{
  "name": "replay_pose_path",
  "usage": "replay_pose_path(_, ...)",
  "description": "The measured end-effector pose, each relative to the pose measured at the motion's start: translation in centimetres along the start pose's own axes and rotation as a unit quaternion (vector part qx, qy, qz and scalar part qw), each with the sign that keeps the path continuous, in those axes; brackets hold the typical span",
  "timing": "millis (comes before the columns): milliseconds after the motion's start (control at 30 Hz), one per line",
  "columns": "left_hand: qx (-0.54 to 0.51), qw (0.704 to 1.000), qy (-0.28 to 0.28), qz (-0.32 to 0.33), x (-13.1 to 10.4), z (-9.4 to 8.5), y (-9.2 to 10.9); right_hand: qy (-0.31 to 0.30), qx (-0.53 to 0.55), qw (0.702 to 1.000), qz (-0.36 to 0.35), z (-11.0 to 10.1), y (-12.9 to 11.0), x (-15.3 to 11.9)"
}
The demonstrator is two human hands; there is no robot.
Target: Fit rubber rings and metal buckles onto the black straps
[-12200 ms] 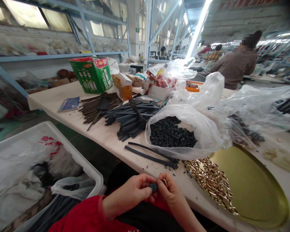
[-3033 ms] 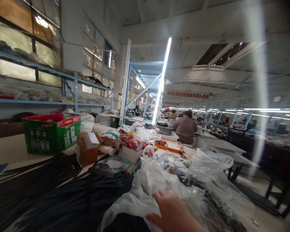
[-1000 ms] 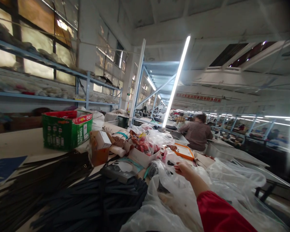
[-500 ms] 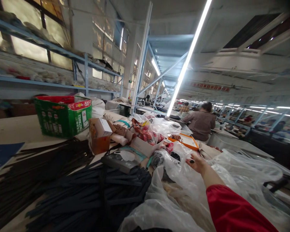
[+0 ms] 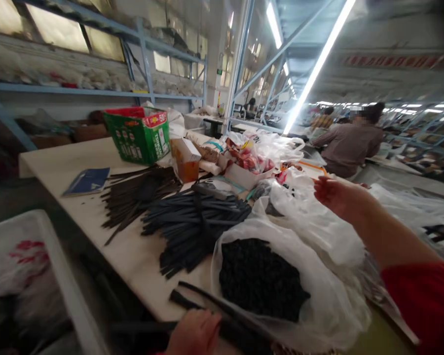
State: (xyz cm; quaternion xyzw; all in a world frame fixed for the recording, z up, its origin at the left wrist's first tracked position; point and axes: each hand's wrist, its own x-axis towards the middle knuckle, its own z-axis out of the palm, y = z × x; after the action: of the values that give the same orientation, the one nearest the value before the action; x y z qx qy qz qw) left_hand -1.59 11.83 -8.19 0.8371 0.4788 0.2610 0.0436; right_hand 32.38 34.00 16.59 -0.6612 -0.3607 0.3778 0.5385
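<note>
At the bottom edge, my left hand point(image 5: 194, 333) is closed on black strips point(image 5: 225, 313), which stick out beside it over the table. My right hand point(image 5: 335, 197) reaches out over the crumpled clear plastic bags point(image 5: 307, 212), fingers stretched and loosely apart; nothing shows in it, and it is slightly blurred. Between the hands an open plastic bag point(image 5: 333, 291) holds a heap of small black pieces point(image 5: 259, 278). A bundle of dark strips point(image 5: 196, 217) lies left of this bag, with a browner bundle point(image 5: 133, 195) behind.
On the pale table point(image 5: 114, 256) stand a green beer carton point(image 5: 136, 138) and a small brown box point(image 5: 185, 160). A blue booklet point(image 5: 87, 181) lies near the left edge. A white bin point(image 5: 48, 231) is lower left. A person point(image 5: 350, 140) sits beyond, at right.
The view has tilted down and turned left. My left hand and the open bag of black pieces have come into view. The small dark thing at my right fingertips no longer shows.
</note>
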Motion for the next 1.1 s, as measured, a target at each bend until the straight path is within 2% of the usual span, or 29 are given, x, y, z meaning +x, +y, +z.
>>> replay_pose_path(33, -0.01, 1.0, -0.021, 0.0, -0.2, -0.2, 0.2, -0.043, 0.008, 0.999, -0.019, -0.2, 0.1, -2.9)
replay_pose_path(100, -0.052, 0.994, -0.098, -0.012, 0.1, -0.5, 0.5, -0.118, -0.004, 0.992, -0.049, -0.6, 1.2, -9.2)
replay_pose_path(133, -0.076, 0.99, -0.114, -0.031, 0.4, -0.8, 0.7, -0.174, -0.065, 0.978, -0.094, -0.7, 2.2, -12.3)
replay_pose_path(167, -0.091, 0.988, -0.123, -0.031, 0.8, -1.2, 0.8, -0.224, -0.143, 0.954, -0.139, -0.8, 3.6, -15.1)
replay_pose_path(233, -0.118, 0.984, -0.131, -0.037, 1.2, -2.3, 1.3, -0.292, -0.313, 0.879, -0.209, -0.6, 6.8, -19.3)
replay_pose_path(300, -0.145, 0.978, -0.14, -0.047, 1.4, -3.9, 1.8, -0.301, -0.418, 0.817, -0.258, -0.2, 10.1, -21.2)
replay_pose_path(333, -0.162, 0.974, -0.145, -0.059, 1.4, -4.7, 2.0, -0.289, -0.455, 0.799, -0.268, 0.1, 11.5, -21.3)
replay_pose_path(433, -0.223, 0.955, -0.157, -0.117, 1.6, -7.3, 2.7, -0.254, -0.491, 0.795, -0.249, 1.5, 14.9, -20.1)
replay_pose_path(533, -0.309, 0.911, -0.187, -0.201, 1.9, -9.2, 3.1, -0.243, -0.526, 0.778, -0.244, 3.7, 16.9, -19.0)
replay_pose_path(633, -0.414, 0.833, -0.228, -0.288, 2.1, -10.4, 3.2, -0.242, -0.571, 0.744, -0.248, 6.2, 17.9, -18.9)
replay_pose_path(700, -0.48, 0.775, -0.236, -0.336, 2.1, -10.9, 3.2, -0.233, -0.601, 0.723, -0.249, 7.4, 18.4, -19.0)
replay_pose_path(833, -0.584, 0.675, -0.225, -0.392, 2.0, -11.7, 3.1, -0.219, -0.628, 0.703, -0.253, 8.0, 19.5, -18.7)
replay_pose_path(967, -0.647, 0.605, -0.221, -0.408, 2.3, -12.0, 3.2, -0.206, -0.603, 0.724, -0.264, 7.8, 19.8, -18.1)
replay_pose_path(1100, -0.672, 0.574, -0.221, -0.413, 2.5, -12.0, 3.2, -0.18, -0.53, 0.783, -0.27, 7.0, 18.4, -18.1)
